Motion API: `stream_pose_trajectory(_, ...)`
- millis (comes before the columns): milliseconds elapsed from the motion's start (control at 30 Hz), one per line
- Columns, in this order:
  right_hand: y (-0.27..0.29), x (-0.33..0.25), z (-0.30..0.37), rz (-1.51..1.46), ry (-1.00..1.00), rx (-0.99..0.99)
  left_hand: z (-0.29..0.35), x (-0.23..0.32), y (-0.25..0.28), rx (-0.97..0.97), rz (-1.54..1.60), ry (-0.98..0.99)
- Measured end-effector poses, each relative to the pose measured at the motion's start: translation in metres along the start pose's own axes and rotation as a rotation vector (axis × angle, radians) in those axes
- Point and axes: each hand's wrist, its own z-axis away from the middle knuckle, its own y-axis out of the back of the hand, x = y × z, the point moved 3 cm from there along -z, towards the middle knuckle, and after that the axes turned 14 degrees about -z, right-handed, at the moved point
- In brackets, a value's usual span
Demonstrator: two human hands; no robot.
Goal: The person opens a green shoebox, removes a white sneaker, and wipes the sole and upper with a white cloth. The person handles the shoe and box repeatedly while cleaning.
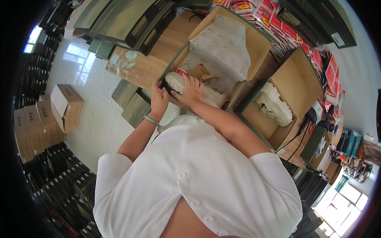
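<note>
"Where are the hands?"

"The right hand (190, 93) lies over a beige shoe (174, 82), fingers spread; I cannot tell whether it grips or only rests. The left hand (158, 102) is loosely open, fingers extended at the near left corner of an open box (260, 59). The shoe sits inside, along the near side."

"Why stand like that?"

"Perhaps the left hand steadies the corner while the right keeps the shoe in place. The printed paper (224, 43) is raised at the far side, probably to leave the inside reachable."

"And the stuff itself?"

"Plain brown card lines the box; the paper looks thin, creased and faintly patterned. To the right, a second box (303, 73) holds another shoe (274, 104), with a chunky, wavy pale sole and laces. The table (174, 29) has wood grain (its far left end is blotched with pale patches). A smooth, rounded bangle (151, 120) circles the left wrist."
</note>
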Motion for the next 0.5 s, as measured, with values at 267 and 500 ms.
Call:
stream_pose_trajectory(267, 0.132, 0.059, 0.056, -0.319, -0.006, 0.394, -0.04, 0.072, -0.059, -0.313, -0.324, -0.366)
stream_pose_trajectory(500, 0.315, 0.219, 0.142, 0.188, -0.514, 0.51, -0.064, 0.058, -0.181, -0.586, -0.415, -0.208)
